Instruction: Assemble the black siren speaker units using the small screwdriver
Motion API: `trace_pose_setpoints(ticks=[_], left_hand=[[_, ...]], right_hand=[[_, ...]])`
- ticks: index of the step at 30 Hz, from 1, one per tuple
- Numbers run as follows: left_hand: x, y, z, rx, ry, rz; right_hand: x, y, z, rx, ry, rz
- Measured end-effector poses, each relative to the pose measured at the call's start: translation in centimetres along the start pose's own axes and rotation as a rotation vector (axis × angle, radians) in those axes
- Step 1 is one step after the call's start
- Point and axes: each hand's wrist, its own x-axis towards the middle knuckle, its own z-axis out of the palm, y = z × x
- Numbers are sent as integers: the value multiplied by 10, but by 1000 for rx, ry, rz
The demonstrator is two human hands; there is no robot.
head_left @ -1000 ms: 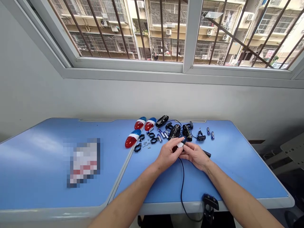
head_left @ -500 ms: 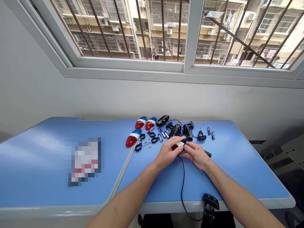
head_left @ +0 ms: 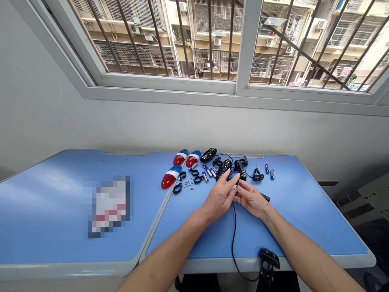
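Observation:
Both hands hold a bike light (head_left: pixel 233 175) above the near middle of the table. Its blue end shows between the fingers; the rest is covered. My left hand (head_left: pixel 220 196) wraps over it from the left, fingers across its top. My right hand (head_left: pixel 249 198) grips its lower right side with bent fingers. From below the hands a black cable (head_left: pixel 233 237) runs down to a black button unit with a clamp (head_left: pixel 268 258), hanging at the table's front edge. Just behind the hands lie black light bases (head_left: pixel 224 168). A black rod-like handle (head_left: pixel 265 197) pokes out beyond my right hand.
Red, white and blue light covers (head_left: pixel 171 177) lie to the left near the table seam. Black ring clamps (head_left: pixel 177 188), small screws (head_left: pixel 188 184) and several batteries (head_left: pixel 205 177) are spread beside them. Two more batteries (head_left: pixel 272 174) lie right. A blurred packet (head_left: pixel 110 207) rests far left.
The light has turned in the hands: its red and white part was showing, and now the blue end shows. My left hand has shifted forward over it.

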Motion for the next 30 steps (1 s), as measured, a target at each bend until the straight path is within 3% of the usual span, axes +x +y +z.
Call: trace_pose_setpoints(ticks=[6, 14, 19, 30], left_hand=[[-3, 4, 8, 50, 120, -64], [1, 2, 4, -74, 142, -169], [4, 2, -1, -186, 216, -211], [4, 2, -2, -179, 174, -227]], right_hand=[[0, 3, 2, 24, 8, -2], [0, 4, 3, 8, 28, -15], [0, 3, 4, -1, 16, -18], [0, 4, 4, 17, 15, -12]])
